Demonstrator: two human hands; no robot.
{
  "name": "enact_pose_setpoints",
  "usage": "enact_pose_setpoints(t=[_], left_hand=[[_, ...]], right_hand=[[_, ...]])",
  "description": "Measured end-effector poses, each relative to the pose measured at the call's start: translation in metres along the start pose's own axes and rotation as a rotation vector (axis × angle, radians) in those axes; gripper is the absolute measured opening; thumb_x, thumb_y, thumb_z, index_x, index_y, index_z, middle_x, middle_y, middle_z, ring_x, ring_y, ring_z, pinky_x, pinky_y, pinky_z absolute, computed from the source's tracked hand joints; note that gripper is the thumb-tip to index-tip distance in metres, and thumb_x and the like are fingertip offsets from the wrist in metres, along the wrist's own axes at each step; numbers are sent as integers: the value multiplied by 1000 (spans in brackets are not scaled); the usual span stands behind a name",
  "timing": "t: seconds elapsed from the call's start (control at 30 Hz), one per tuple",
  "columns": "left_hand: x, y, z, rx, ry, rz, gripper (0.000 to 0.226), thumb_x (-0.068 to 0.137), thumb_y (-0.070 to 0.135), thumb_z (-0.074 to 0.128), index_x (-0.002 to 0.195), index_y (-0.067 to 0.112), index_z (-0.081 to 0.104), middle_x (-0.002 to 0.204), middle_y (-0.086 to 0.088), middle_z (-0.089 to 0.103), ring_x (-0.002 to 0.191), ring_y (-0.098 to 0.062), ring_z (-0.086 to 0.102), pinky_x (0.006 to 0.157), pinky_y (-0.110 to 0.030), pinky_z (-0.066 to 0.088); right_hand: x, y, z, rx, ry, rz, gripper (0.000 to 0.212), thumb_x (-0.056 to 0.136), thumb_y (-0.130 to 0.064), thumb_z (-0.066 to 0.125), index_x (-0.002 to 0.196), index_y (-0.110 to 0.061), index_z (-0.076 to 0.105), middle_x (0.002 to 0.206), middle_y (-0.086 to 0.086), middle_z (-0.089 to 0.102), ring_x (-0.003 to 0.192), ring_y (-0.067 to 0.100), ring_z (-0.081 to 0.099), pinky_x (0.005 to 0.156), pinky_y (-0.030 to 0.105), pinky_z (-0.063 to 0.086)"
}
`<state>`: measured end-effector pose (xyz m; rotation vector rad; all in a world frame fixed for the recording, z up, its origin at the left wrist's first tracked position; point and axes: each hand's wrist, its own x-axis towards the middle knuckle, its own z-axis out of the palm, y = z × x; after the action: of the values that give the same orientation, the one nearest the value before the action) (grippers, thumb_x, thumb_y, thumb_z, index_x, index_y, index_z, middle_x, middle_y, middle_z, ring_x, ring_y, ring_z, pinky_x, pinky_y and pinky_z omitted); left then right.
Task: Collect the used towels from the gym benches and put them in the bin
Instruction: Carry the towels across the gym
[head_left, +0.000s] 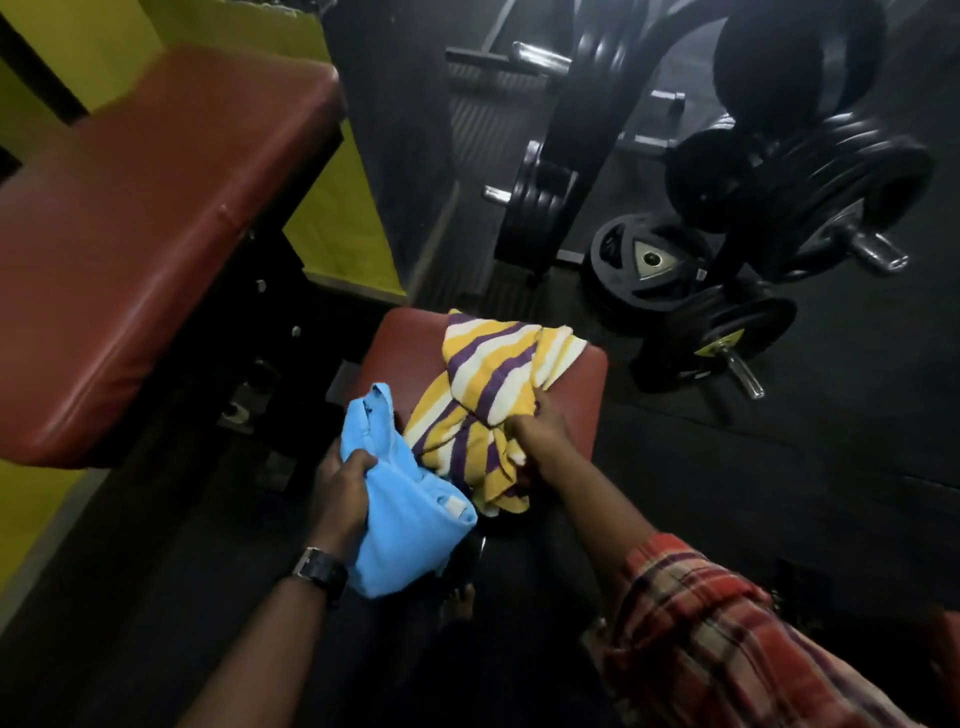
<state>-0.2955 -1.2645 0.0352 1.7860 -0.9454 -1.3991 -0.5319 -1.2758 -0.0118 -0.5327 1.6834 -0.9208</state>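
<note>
Left grip (340, 488): your fingers are curled round a bunched blue towel (400, 499), with the thumb hooked over its upper fold. You are carrying it in the air. Its top end rises just beside the near-left corner of the small red tabletop (400, 338), and the bulk hangs by your wrist. A small white tag shows on its lower right fold. Whether the cloth brushes the tabletop can't be told from here.

Right grip (540, 431): closed into the gathered middle of the striped towel (493, 374), which has yellow, purple and white bands. You have a fistful of cloth, and your fingertips are buried in it. This towel lies on the tabletop. Its far end is spread flat toward the far right corner. Its near end is crumpled and spills over the near edge, just beside the blue towel.

Arms: a dark watch (319, 569) is on your left wrist, and the forearm is bare. A red plaid sleeve (727, 639) is on your right arm, sitting high up the forearm.

Around you: a larger red pad (156, 234) on a dark frame sits up left, well apart from both towels. A yellow wall (337, 208) stands behind it. To the right, black weight plates (779, 171) are stacked on a rack's pegs. One loose plate (649, 260) sits at the rack's foot on the dark floor (779, 493). The light is dim and the edges are blurred.
</note>
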Motion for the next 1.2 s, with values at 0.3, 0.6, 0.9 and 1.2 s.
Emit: enact_pose_setpoints(t=[0.3, 0.6, 0.9, 1.2], left_hand=[[-52, 42, 130, -95, -303, -49, 54, 62, 24, 58, 112, 8, 67, 109, -20, 71, 100, -40, 67, 93, -50, 53], [-138, 83, 319, -214, -695, -100, 35, 83, 14, 42, 86, 7, 76, 83, -14, 73, 73, -26, 71, 61, -29, 57], [-143, 135, 487, -137, -539, 47, 40, 75, 18, 46, 106, 3, 66, 108, -21, 67, 96, -36, 64, 89, -46, 51], [-122, 184, 703, 97, -691, 248, 17, 83, 17, 66, 98, 22, 60, 98, -9, 71, 89, -25, 67, 78, -40, 56]], right_hand=[[-46, -37, -150, 675, -139, -23, 61, 59, 13, 33, 111, 7, 64, 102, 21, 58, 94, 37, 51, 69, 34, 47], [-78, -47, -358, 1090, 80, -189, 45, 70, -19, 44, 95, -5, 79, 92, 18, 76, 88, 32, 73, 74, 41, 62], [-50, -53, -508, 1212, 292, -349, 39, 67, -15, 44, 84, -6, 78, 86, 13, 76, 85, 29, 71, 89, 41, 54], [20, -77, -670, 393, 617, -509, 27, 76, 3, 75, 101, 8, 64, 104, 19, 64, 96, 24, 66, 77, 5, 43]])
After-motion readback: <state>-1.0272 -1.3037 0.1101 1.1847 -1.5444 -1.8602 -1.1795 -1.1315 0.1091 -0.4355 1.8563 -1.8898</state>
